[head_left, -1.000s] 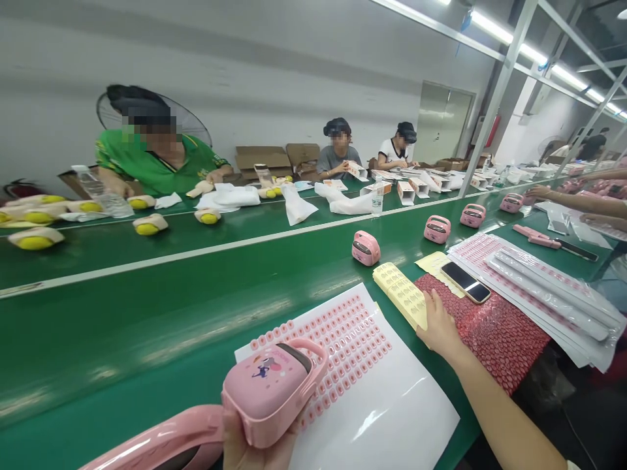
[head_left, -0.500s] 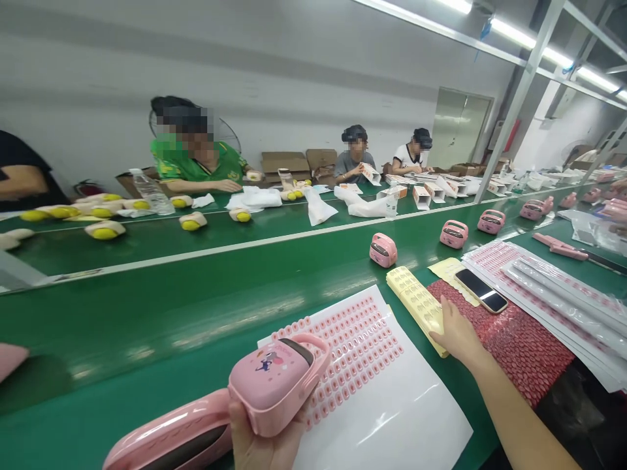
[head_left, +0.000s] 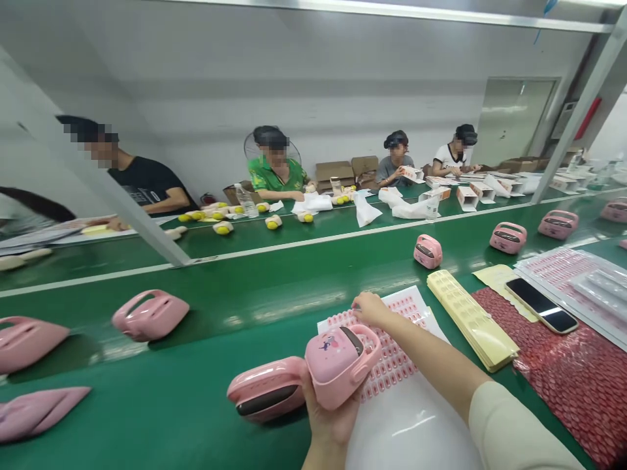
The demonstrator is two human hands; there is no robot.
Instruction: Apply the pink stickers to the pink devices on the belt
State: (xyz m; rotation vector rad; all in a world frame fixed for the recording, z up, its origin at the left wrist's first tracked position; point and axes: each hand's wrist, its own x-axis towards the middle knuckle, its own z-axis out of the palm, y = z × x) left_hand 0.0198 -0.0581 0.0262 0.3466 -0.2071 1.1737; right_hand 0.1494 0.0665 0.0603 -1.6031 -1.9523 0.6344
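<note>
My left hand (head_left: 330, 418) is wrapped round the lower part of a pink, rounded device (head_left: 333, 359) with a loop handle and a cartoon print, tilted above the bench. Just left of it, close to my thumb, is a second pink device (head_left: 267, 391) with a dark panel. A white sheet of small pink stickers (head_left: 392, 365) lies beneath and to the right. My right hand (head_left: 372, 309) is over the upper part of this sheet, fingers bent together at the stickers; whatever is between the fingertips is too small to make out.
Pink devices (head_left: 151, 316) stand along the green belt (head_left: 235, 287). On the right lie yellow sticker strips (head_left: 470, 320), a phone (head_left: 541, 305) and red wrap (head_left: 573, 378). Across the belt, several people work among white cartons (head_left: 467, 198). A metal post (head_left: 98, 163) rises at left.
My right hand has moved left from the yellow strips to the sticker sheet, its fingers drawing together. The view has swung left. My left hand still holds the pink device.
</note>
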